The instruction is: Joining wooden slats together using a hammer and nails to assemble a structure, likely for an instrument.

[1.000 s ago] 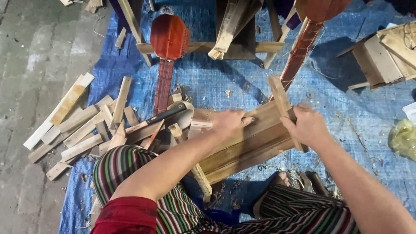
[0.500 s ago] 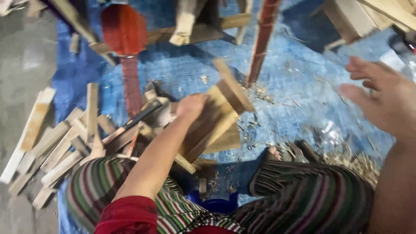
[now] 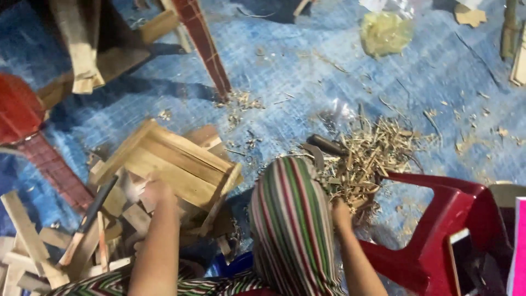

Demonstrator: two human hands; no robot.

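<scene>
1. Head view puts my left hand (image 3: pixel 155 192) on the near edge of a pale slatted wooden frame, a small box of nailed strips (image 3: pixel 170 167); the fingers look curled onto its rim, though I cannot tell how firmly they grip.
2. My right hand (image 3: pixel 341 211) is down past my striped-trousered knee (image 3: pixel 290 219), at the edge of a heap of pale wood shavings and splinters (image 3: pixel 367 159). Whether it is open or closed on something I cannot tell; the knee hides most of it.
3. That frame sits tilted on a scatter of short offcut wooden strips (image 3: pixel 33 246), with a dark-handled tool (image 3: pixel 96 205) lying among them just left of my hand.
4. I judge this a fetching step: the frame is steadied while the right hand searches the shavings, near a dark metal tool head (image 3: pixel 326 145).
5. Next calls for a sure grasp there, keeping the frame from sliding off the strips.
6. Further out: blue woven tarpaulin (image 3: pixel 307 71), red plastic chair (image 3: pixel 438 230), red-bodied string instrument (image 3: pixel 22 115).
</scene>
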